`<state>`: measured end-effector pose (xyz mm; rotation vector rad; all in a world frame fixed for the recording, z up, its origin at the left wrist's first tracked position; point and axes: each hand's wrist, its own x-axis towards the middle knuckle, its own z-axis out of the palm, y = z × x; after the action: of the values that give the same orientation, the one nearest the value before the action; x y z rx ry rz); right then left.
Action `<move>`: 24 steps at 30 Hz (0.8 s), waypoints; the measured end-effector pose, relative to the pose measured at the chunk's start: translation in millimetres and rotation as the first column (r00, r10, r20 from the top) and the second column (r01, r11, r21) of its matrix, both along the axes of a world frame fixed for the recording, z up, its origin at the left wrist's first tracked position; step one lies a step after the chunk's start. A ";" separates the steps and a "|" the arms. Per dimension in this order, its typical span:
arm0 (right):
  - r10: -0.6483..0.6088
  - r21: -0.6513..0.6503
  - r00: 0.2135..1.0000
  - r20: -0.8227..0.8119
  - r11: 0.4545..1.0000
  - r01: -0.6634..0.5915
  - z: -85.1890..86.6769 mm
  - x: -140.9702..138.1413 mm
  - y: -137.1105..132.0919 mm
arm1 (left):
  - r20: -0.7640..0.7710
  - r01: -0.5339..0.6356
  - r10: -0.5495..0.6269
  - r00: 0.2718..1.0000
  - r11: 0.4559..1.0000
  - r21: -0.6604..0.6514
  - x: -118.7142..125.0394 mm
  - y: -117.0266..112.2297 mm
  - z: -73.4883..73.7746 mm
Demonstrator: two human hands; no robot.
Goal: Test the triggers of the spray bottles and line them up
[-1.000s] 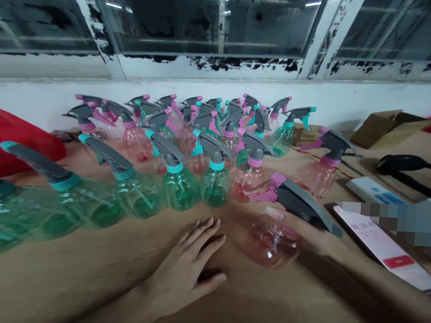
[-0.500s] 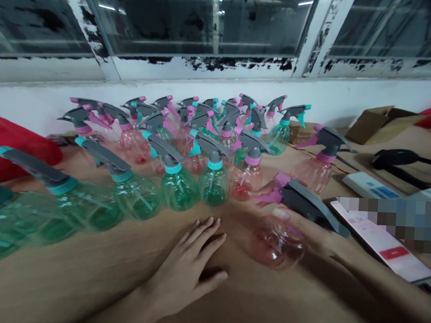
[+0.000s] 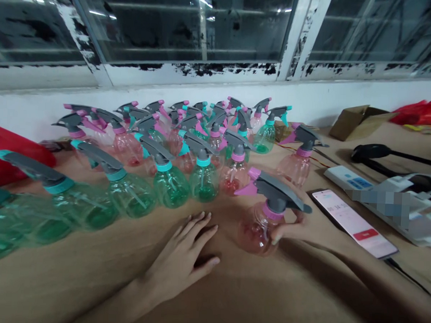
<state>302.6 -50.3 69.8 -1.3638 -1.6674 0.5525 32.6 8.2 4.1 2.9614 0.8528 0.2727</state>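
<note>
My right hand [image 3: 287, 229] is wrapped round a pink see-through spray bottle [image 3: 257, 226] with a grey trigger head and pink nozzle; the bottle stands upright on the brown table [image 3: 86, 275]. My left hand [image 3: 181, 261] lies flat on the table, fingers spread, just left of that bottle and holding nothing. Behind both hands stands a crowd of several pink and green spray bottles [image 3: 187, 145], the nearest green ones [image 3: 171, 183] a short way beyond my left fingertips.
A phone [image 3: 352, 226] with a lit screen lies right of the held bottle, next to a white power strip [image 3: 352, 178] and a black handled tool [image 3: 375, 151]. A cardboard box [image 3: 351, 121] and red bags [image 3: 6, 155] sit at the table's sides. A white wall and windows stand behind.
The pink bottle, held tilted a second ago, now stands upright on the table, my right hand gripping its body. My left hand has stayed flat. The camera has swung slightly right.
</note>
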 end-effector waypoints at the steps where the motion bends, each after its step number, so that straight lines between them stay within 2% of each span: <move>1: 0.012 -0.003 0.999 0.034 1.000 -0.012 -0.7 0.9 -2.7 | 0.005 -0.008 0.008 1.000 1.000 0.008 1.8 -0.9 -0.7; 5: -0.015 0.025 0.983 0.181 1.000 0.010 -6.8 5.2 -13.3 | 0.027 -0.018 0.017 0.999 0.999 0.027 13.2 -7.0 -3.0; 11: -0.094 0.102 0.956 0.277 0.992 0.069 -10.2 26.2 -12.7 | 0.036 0.009 -0.010 0.999 1.000 0.027 40.3 -14.6 -4.6; 16: -0.191 0.178 0.913 0.361 0.975 0.134 -8.6 46.8 6.0 | 0.057 0.031 -0.033 0.998 0.999 0.028 62.4 -13.3 -4.1; 24: -0.311 0.192 0.849 0.428 0.949 0.250 -9.1 58.5 45.4 | 0.072 0.053 -0.054 0.996 0.998 0.023 81.0 -7.2 -6.6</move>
<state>361.1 -5.0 60.7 -1.6918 -1.7779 -0.0587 113.6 1.0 -2.6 2.9676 0.7656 0.3871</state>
